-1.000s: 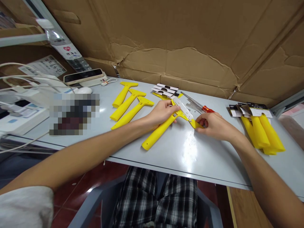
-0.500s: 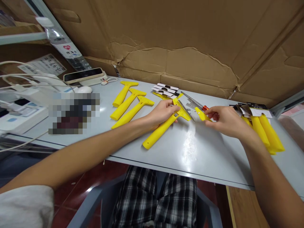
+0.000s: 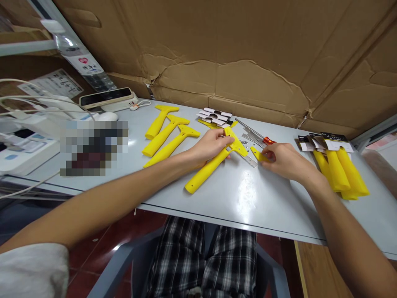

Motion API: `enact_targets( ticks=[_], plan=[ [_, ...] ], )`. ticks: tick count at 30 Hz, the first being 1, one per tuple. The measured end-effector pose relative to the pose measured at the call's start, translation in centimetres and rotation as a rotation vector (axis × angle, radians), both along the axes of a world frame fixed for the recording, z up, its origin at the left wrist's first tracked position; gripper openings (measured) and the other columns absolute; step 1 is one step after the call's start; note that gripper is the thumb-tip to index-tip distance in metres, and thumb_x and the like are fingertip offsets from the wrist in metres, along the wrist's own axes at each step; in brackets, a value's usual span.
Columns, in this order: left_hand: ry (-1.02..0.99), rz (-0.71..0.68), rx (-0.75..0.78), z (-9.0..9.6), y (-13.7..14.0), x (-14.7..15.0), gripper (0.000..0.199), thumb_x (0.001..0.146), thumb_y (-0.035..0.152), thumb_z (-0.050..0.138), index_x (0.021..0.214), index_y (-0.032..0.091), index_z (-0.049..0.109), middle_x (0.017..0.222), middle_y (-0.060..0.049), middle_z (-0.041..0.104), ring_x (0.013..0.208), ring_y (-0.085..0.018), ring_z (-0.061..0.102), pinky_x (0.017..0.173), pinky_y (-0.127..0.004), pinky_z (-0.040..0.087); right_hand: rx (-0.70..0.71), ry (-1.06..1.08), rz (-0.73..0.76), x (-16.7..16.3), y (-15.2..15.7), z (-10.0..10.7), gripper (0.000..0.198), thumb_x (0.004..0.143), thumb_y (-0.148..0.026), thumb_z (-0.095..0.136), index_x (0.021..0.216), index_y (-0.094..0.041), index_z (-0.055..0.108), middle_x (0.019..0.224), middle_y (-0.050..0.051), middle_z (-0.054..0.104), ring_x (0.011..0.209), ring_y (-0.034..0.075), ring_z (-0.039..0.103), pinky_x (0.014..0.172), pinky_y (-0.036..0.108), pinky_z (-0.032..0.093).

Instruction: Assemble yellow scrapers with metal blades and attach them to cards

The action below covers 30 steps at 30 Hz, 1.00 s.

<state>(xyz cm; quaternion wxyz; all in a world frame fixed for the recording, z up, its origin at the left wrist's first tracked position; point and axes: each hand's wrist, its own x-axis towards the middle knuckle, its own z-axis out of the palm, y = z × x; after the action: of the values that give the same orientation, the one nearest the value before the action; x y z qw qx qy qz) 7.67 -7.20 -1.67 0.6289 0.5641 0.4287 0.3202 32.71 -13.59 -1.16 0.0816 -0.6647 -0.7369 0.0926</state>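
Note:
My left hand [image 3: 213, 145] is closed around the head of a yellow scraper [image 3: 207, 171], whose handle slants down toward the table's front edge. A metal blade [image 3: 249, 161] sticks out from the right side of that head. My right hand [image 3: 281, 159] pinches a small yellow plastic plate [image 3: 259, 155] just right of the blade. Behind it lie a screwdriver with a red handle [image 3: 268, 140], loose blades [image 3: 252, 138] and a scatter of small screws [image 3: 245, 143]. Three yellow scraper handles [image 3: 166, 145] rest in a row left of my left hand.
Yellow scrapers in black-and-white card sleeves [image 3: 338, 165] lie at the right. More card sleeves [image 3: 214, 116] are stacked at the back, before a cardboard wall [image 3: 260, 89]. At left are a phone [image 3: 105, 97], a water bottle [image 3: 83, 62], cables and a blurred patch.
My right hand has moved slightly left and down with the yellow plate, nearer the scraper's head. The blade now juts out farther below the head. The view has shifted a little.

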Motion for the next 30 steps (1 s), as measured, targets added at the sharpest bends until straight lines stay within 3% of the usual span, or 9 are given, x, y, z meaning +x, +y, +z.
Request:
enact_targets(
  ticks=[4,8,15,18,21,25,30],
  plan=[
    [-0.014,0.009,0.015,0.2,0.0,0.0,0.006,0.094,0.021,0.062,0.093,0.016,0.064,0.098,-0.010,0.074,0.065,-0.014,0.067,0.057,-0.030,0.058,0.179,0.003,0.067,-1.5,-0.5,-0.3,0.035,0.090,-0.044,0.070,0.111,-0.017,0.077,0.108,0.010,0.068,0.094,0.018,0.061,0.085,0.031,0.044],
    [-0.010,0.019,0.029,0.0,0.2,0.0,0.007,0.094,0.023,0.064,0.093,0.016,0.063,0.093,-0.009,0.073,0.063,-0.014,0.066,0.058,-0.030,0.059,0.118,-0.093,0.106,-3.2,-0.9,-1.2,0.037,0.097,-0.050,0.064,0.105,-0.018,0.079,0.107,0.012,0.066,0.100,0.022,0.059,0.083,0.032,0.043],
    [-0.016,0.036,0.055,-0.1,0.5,-0.2,0.008,0.093,0.024,0.065,0.093,0.016,0.063,0.092,-0.008,0.072,0.068,-0.015,0.068,0.060,-0.029,0.060,0.137,-0.285,0.036,-4.0,-1.4,-0.9,0.036,0.104,-0.027,0.042,0.095,-0.013,0.075,0.102,0.012,0.067,0.097,0.019,0.060,0.071,0.029,0.032],
    [-0.020,0.046,0.027,0.3,0.4,-0.2,0.007,0.094,0.023,0.064,0.095,0.016,0.063,0.094,-0.009,0.073,0.063,-0.014,0.067,0.053,-0.027,0.056,0.252,-0.105,-0.025,-2.9,-1.1,-0.2,0.026,0.098,-0.024,0.050,0.095,-0.014,0.075,0.099,0.009,0.069,0.084,0.015,0.059,0.072,0.028,0.034],
    [-0.083,-0.002,-0.020,0.6,-0.1,-0.1,0.004,0.096,0.019,0.062,0.097,0.016,0.063,0.098,-0.010,0.073,0.064,-0.014,0.069,0.053,-0.027,0.055,0.301,0.257,-0.125,-1.9,-0.7,0.3,0.024,0.095,-0.032,0.058,0.095,-0.014,0.074,0.086,0.006,0.068,0.070,0.010,0.055,0.070,0.026,0.038],
    [-0.178,-0.043,-0.007,0.3,-1.2,0.1,0.006,0.096,0.018,0.065,0.100,0.013,0.064,0.092,-0.008,0.072,0.067,-0.014,0.070,0.059,-0.028,0.059,0.169,0.696,-0.122,-2.3,-0.5,0.4,0.040,0.093,-0.051,0.061,0.094,-0.012,0.072,0.085,0.007,0.068,0.071,0.010,0.057,0.065,0.023,0.043],
    [-0.273,-0.127,0.038,-0.7,-2.0,0.2,0.019,0.096,0.026,0.071,0.108,0.012,0.067,0.101,-0.010,0.074,0.072,-0.015,0.073,0.064,-0.028,0.061,0.083,0.768,0.001,-3.5,-0.7,-0.1,0.046,0.090,-0.055,0.064,0.089,-0.010,0.072,0.085,0.008,0.066,0.075,0.009,0.057,0.067,0.021,0.045]
  ],
)
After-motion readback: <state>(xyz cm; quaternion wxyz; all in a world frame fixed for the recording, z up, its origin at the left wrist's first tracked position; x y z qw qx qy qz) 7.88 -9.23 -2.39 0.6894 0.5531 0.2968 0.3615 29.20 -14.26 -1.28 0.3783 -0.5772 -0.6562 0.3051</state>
